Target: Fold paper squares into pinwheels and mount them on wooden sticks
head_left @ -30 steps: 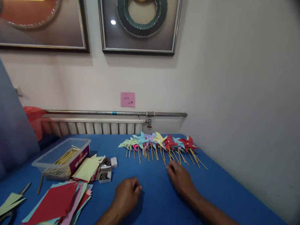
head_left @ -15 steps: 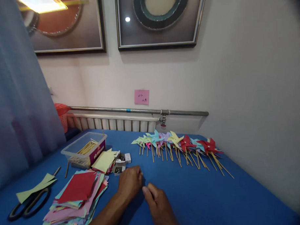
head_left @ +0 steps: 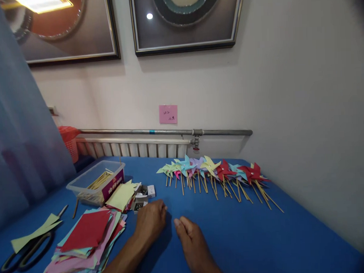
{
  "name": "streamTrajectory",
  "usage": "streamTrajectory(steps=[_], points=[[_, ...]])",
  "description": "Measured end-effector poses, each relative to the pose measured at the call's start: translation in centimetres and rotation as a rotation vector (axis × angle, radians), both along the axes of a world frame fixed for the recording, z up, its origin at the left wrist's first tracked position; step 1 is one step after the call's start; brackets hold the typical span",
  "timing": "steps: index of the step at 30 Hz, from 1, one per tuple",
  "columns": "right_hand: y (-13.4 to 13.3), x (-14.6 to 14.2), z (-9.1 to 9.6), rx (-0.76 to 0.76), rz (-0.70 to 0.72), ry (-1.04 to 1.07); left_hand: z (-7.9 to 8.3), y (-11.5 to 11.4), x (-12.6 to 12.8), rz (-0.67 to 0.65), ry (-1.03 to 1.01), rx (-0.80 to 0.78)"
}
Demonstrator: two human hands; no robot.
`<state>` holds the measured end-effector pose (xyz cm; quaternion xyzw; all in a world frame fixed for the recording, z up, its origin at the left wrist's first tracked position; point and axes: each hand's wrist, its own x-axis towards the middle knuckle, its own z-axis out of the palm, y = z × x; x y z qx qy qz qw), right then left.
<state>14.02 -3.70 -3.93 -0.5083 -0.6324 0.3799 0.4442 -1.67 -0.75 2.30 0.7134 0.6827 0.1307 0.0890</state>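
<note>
My left hand (head_left: 151,220) is closed in a loose fist above the blue cloth, just in front of two small open boxes of metal pins (head_left: 139,205). Curled fingers hide whatever it may hold. A short gap to the right, my right hand (head_left: 193,243) is also closed, its thumb laid against the bent index finger. Nothing can be made out in it. Left of my forearm lies a stack of coloured paper squares (head_left: 86,231), red on top. Behind the hands, a row of paper pinwheels (head_left: 222,171) on thin wooden sticks rests on the cloth.
A clear plastic tub (head_left: 115,184) holds wooden sticks at the left. Pale yellow paper (head_left: 122,196) lies beside it. Black-handled scissors (head_left: 36,251) lie at far left with green paper on them. A pipe (head_left: 223,132) runs along the wall behind the blue table (head_left: 248,241).
My two hands have drawn slightly apart, both still closed. The view has shifted a little, so the tabletop things appear further left.
</note>
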Motion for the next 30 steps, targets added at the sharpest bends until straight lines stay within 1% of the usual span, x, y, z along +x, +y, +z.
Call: streamTrajectory(steps=[5, 8, 13, 19, 22, 25, 28, 30], points=[[-0.2, -0.1, -0.2, -0.026, 0.010, -0.024, -0.7, -0.3, 0.7, -0.051, 0.000, -0.006], [-0.2, -0.1, -0.3, -0.023, 0.018, -0.020, -0.7, -0.6, 1.1, -0.067, 0.000, 0.004], [-0.1, -0.2, -0.4, -0.014, 0.046, 0.019, -0.3, -1.1, 1.6, -0.104, -0.024, -0.014], [0.2, 0.0, -0.4, 0.022, 0.071, 0.050, 0.6, -1.4, 1.7, -0.091, -0.003, -0.018], [0.2, 0.0, -0.2, 0.018, 0.050, 0.033, 1.2, -1.2, 1.1, -0.042, 0.013, 0.016], [0.1, 0.0, 0.1, -0.001, 0.044, 0.014, 1.9, -0.7, 0.0, 0.037, 0.035, 0.070], [0.1, 0.0, 0.3, -0.002, 0.042, 0.020, 2.6, -0.1, -1.8, 0.133, 0.064, 0.094], [0.0, -0.1, 0.3, 0.002, 0.036, 0.032, 3.2, 0.4, -3.4, 0.224, 0.087, 0.103]])
